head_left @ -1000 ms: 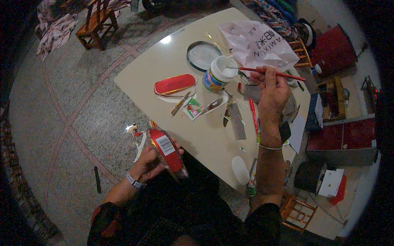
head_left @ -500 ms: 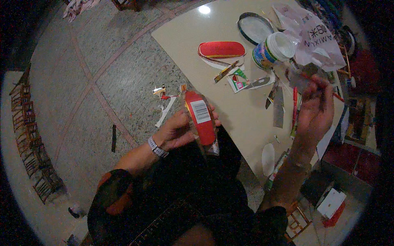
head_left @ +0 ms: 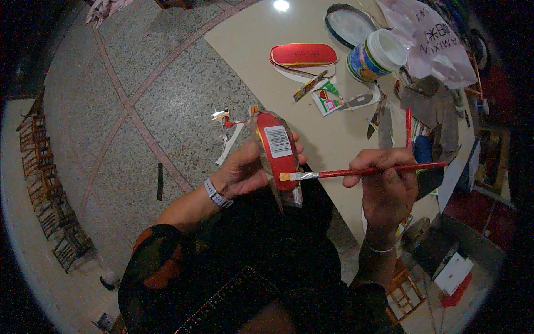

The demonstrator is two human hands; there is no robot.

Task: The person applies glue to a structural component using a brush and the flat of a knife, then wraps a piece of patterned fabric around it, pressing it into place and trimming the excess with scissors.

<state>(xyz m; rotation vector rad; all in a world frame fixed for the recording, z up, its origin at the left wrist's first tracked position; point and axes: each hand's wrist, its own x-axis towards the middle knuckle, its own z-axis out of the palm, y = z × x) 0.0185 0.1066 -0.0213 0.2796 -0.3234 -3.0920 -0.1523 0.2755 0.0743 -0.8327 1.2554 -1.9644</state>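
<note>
Brush shift: compared with half a second ago, the right hand (head_left: 386,186) has come in from the far right of the table (head_left: 334,136), and the brush (head_left: 345,173) now lies over the red piece (head_left: 282,165).
Dark strip: lies on the speckled floor, far left (head_left: 160,181).
Left hand: curled around the red piece (head_left: 242,172), thumb on the near side, fingertips showing past the opposite edge; a pale watch (head_left: 214,192) on the wrist.
Red piece: in the left hand, off the table's edge, its white label (head_left: 278,142) facing up; a ragged, clear-looking margin surrounds it.
Handling: probably light, thin and somewhat bendy, the margin flimsier than the body; the face could turn slippery if wet. Best supported from beneath and gripped by the long sides, leaving the face free.
Bristles: over the lower end of the red piece; whether they touch it, I cannot tell.
Red oval piece: flat on the table (head_left: 304,54), beyond the held one.
Jar: open, pale inside (head_left: 378,55), well apart from both hands.
Right hand: fingers pinched narrow on the brush handle, which runs nearly level.
Grey sheet: on the table at far right (head_left: 431,106).
</note>
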